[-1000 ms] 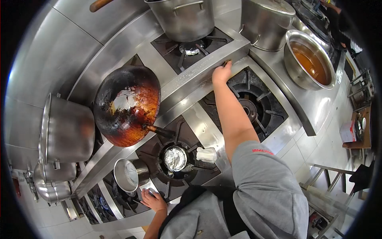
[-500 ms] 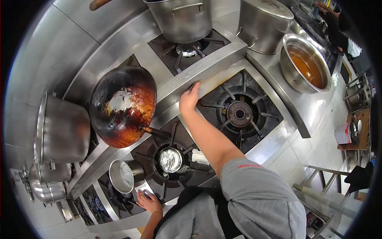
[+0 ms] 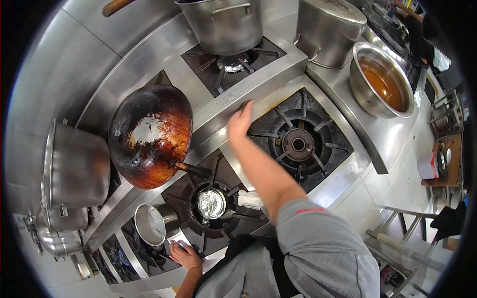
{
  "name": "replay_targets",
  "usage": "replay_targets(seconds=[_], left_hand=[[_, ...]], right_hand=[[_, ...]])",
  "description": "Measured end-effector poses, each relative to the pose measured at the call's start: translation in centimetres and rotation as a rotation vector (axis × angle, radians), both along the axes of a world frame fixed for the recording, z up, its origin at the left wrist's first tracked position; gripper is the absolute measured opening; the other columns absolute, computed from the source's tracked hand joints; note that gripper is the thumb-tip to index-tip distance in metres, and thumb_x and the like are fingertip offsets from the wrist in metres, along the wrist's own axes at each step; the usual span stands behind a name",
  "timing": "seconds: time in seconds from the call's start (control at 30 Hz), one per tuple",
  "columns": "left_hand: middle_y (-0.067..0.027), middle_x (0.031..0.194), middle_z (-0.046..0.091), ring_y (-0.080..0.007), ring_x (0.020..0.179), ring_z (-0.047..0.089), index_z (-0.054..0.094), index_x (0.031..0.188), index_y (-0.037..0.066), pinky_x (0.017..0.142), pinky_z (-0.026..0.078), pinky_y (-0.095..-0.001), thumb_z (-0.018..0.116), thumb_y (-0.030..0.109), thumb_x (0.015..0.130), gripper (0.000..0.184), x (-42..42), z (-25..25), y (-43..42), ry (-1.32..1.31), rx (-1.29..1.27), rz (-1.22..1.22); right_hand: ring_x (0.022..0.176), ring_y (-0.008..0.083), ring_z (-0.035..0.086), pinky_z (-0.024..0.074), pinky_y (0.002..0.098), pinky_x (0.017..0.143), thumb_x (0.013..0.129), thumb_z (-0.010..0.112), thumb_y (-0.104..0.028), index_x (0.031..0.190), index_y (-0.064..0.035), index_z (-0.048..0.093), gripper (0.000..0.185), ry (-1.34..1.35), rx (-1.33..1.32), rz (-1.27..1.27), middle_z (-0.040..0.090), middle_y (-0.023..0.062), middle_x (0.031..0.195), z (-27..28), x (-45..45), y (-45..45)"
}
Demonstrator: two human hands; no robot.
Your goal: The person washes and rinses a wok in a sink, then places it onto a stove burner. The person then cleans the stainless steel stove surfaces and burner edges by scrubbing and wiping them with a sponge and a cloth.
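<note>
My right hand (image 3: 239, 123) reaches over the steel rim between the burners. Its fingers are closed round a small dark thing (image 3: 243, 105), mostly hidden and too unclear to name. To its right lies a bare gas burner (image 3: 298, 144) with a black grate. My left hand (image 3: 186, 256) rests on the stove's front edge, fingers stretched out, near a small steel pot (image 3: 150, 226). A foil-covered burner (image 3: 211, 203) sits between my arms, with a folded white cloth (image 3: 249, 199) at its side.
A scorched wok (image 3: 150, 136) leans bottom-out at the left, its handle (image 3: 193, 170) pointing toward me. Large stockpots (image 3: 226, 27) stand at the back, and another pot (image 3: 82, 164) at the far left. A steel bowl of brown liquid (image 3: 381, 82) sits on the right counter.
My right hand has shifted slightly right and down along the rim. My left hand stays at the front edge. The view has moved a little.
</note>
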State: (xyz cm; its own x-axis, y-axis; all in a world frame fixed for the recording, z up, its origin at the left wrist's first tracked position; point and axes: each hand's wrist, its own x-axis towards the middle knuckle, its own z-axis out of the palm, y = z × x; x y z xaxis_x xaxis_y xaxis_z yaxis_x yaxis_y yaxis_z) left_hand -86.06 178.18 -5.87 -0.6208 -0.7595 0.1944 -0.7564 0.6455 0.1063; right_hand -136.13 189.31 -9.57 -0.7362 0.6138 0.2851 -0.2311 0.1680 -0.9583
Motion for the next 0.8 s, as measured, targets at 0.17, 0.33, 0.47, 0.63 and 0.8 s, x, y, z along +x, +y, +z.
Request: replay_targets(seconds=[0.17, 0.33, 0.47, 0.63, 0.8], left_hand=[[-0.0101, 0.135, 0.04, -0.0319, 0.128, 0.034, 0.047, 0.114, 0.008, 0.104, 0.015, -0.0576, 0.036, 0.035, 0.091, 0.036, 0.4, -1.2, -0.6, 0.007, -0.025, -0.002], [-0.0106, 0.136, 0.038, -0.0321, 0.128, 0.033, 0.046, 0.114, 0.01, 0.104, 0.015, -0.0581, 0.034, 0.037, 0.092, 0.037, -0.1, -0.6, -0.1, 0.004, -0.001, 0.002], [-0.0108, 0.136, 0.038, -0.0318, 0.129, 0.032, 0.046, 0.115, 0.01, 0.104, 0.014, -0.0581, 0.034, 0.037, 0.092, 0.037, 0.2, -0.9, -0.3, -0.019, -0.014, -0.001], [-0.0109, 0.137, 0.038, -0.0312, 0.13, 0.031, 0.046, 0.115, 0.01, 0.105, 0.013, -0.0577, 0.034, 0.037, 0.092, 0.038, 0.1, -0.8, 0.0, -0.02, 0.0, 0.003], [-0.0109, 0.138, 0.037, -0.0313, 0.13, 0.03, 0.045, 0.116, 0.01, 0.106, 0.012, -0.0571, 0.035, 0.036, 0.091, 0.038, 0.2, -0.8, -0.3, -0.038, 0.017, 0.027]], right_hand=[[0.116, 0.0326, 0.048, 0.0326, 0.0384, 0.1, 0.093, 0.041, -0.019, 0.128, 0.0068, 0.04, 0.043, -0.009, -0.733, 0.204, 0.039, 0.026, 0.135, 4.5, -7.4, 10.4], [0.127, 0.0268, 0.036, 0.0282, 0.0304, 0.103, 0.095, 0.039, -0.033, 0.134, 0.0056, 0.032, 0.055, 0.121, 0.007, -0.089, 0.038, 0.024, 0.136, 0.6, -3.3, 3.6], [0.118, 0.0243, 0.047, 0.0363, 0.0289, 0.095, 0.093, 0.043, -0.035, 0.126, 0.0074, 0.041, 0.054, -0.044, -0.704, 0.13, 0.044, 0.024, 0.131, 2.7, -6.8, 7.4], [0.119, 0.0232, 0.045, 0.0321, 0.0276, 0.097, 0.085, 0.044, -0.053, 0.124, -0.0007, 0.048, 0.065, -0.116, -0.264, -0.019, 0.048, 0.0203, 0.127, -0.4, -9.1, 8.7], [0.123, 0.0333, 0.041, 0.0291, 0.0351, 0.102, 0.092, 0.044, -0.032, 0.132, 0.0048, 0.035, 0.055, -0.034, -0.14, 0.03, 0.041, 0.0262, 0.132, -0.5, -7.7, 8.3]])
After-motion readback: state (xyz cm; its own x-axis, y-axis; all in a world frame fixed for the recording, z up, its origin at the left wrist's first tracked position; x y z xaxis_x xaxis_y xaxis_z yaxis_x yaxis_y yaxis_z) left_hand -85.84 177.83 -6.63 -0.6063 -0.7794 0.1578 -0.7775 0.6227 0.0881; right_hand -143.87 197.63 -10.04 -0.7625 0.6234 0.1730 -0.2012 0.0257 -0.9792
